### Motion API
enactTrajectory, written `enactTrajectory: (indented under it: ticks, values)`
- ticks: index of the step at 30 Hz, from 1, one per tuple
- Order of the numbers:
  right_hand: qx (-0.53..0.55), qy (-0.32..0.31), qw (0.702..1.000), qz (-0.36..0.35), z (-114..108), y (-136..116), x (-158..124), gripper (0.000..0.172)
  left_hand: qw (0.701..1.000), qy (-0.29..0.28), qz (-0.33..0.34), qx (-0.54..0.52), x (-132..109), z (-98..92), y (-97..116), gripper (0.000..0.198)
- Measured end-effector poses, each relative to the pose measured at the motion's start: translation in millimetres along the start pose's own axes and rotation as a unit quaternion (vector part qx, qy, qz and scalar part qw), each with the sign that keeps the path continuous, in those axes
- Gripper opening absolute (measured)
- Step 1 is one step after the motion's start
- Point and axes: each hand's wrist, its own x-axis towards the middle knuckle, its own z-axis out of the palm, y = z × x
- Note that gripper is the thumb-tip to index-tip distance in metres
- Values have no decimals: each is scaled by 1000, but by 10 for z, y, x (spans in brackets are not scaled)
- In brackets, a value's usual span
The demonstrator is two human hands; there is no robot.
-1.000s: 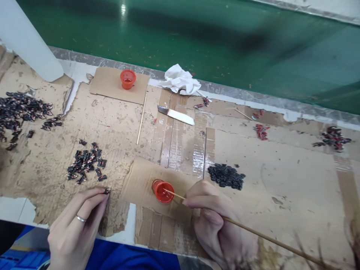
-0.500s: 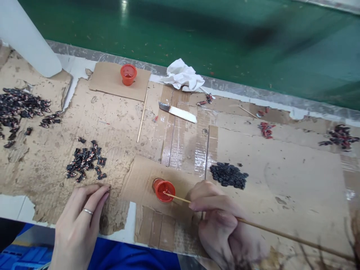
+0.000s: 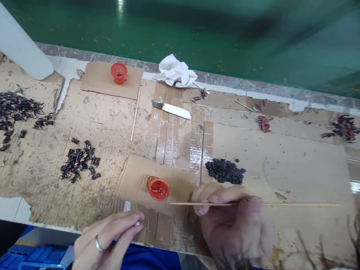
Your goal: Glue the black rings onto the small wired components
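My right hand (image 3: 230, 221) grips a long thin wooden stick (image 3: 295, 204), held level, its tip pointing left just right of a small red cup of red liquid (image 3: 158, 188). My left hand (image 3: 109, 240), a ring on one finger, is low at the table's front edge, its fingertips pinched on a tiny pale piece (image 3: 137, 223) that I cannot make out. A heap of small black parts (image 3: 225, 171) lies just beyond my right hand. A scatter of black and red painted parts (image 3: 78, 160) lies to the left.
Taped cardboard (image 3: 295, 161) covers the table. At the back stand a second red cup (image 3: 118, 72), a crumpled white cloth (image 3: 174, 72), a knife with a white handle (image 3: 171, 109) and a spare stick (image 3: 135, 114). More painted parts (image 3: 17, 112) lie far left and more parts (image 3: 344, 127) far right. A green belt (image 3: 197, 33) runs behind.
My right hand lifted the stick's tip out of the red cup and swung it level. My left hand left the cardboard near the painted parts and came back right, pinching a small piece.
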Motion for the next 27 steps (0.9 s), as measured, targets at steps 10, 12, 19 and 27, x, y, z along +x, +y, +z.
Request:
enactTrajectory:
  ticks: [10,12,19,27]
  values:
    - [-15,27,999,26,88,-2,-219,41,995,-33,87,25,314,173,143,29]
    - [-18,23,999,33,83,7,-237,41,995,-51,83,31,287,165,151,25]
    - [-27,-11,999,34,66,7,-267,41,990,-94,102,18,312,138,134,24]
    - [-51,-32,998,24,74,16,-286,38,995,-68,65,-21,254,199,129,19]
